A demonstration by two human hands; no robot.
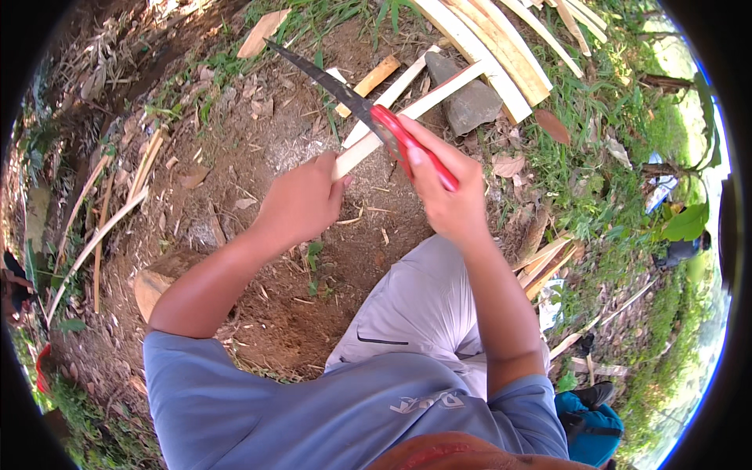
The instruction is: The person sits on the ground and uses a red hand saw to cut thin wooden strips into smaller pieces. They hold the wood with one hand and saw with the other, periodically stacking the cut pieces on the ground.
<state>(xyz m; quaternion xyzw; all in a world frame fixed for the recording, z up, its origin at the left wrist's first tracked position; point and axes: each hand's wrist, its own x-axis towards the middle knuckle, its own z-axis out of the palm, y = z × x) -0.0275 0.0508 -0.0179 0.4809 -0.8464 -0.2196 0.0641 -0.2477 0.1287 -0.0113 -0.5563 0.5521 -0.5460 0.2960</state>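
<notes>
Wooden strip (442, 94): held at its near end in the left hand (301, 196), whose fingers are closed around it; the strip projects from that hand forward and to the right, directly ahead of the person's raised knee (415, 274). The right hand (450, 184) is positioned to the right of the strip's near portion, wrapped around the red handle of a dark-bladed cutting tool (392, 129). The tool crosses above the strip just beyond the left hand, its blade pointing forward and to the left, away from the body; contact between blade and strip cannot be determined. Beyond the hands, the strip's far portion extends over a grey stone (470, 110) on the bare soil; whether it bears on the stone cannot be told. A second pale strip (409, 74) lies just to the left of the stone, with a short orange-brown piece of wood (370, 83) beside it. Farther out, long pale boards (513, 59) lie side by side, ahead and to the right, at the edge of the grass (583, 117).
</notes>
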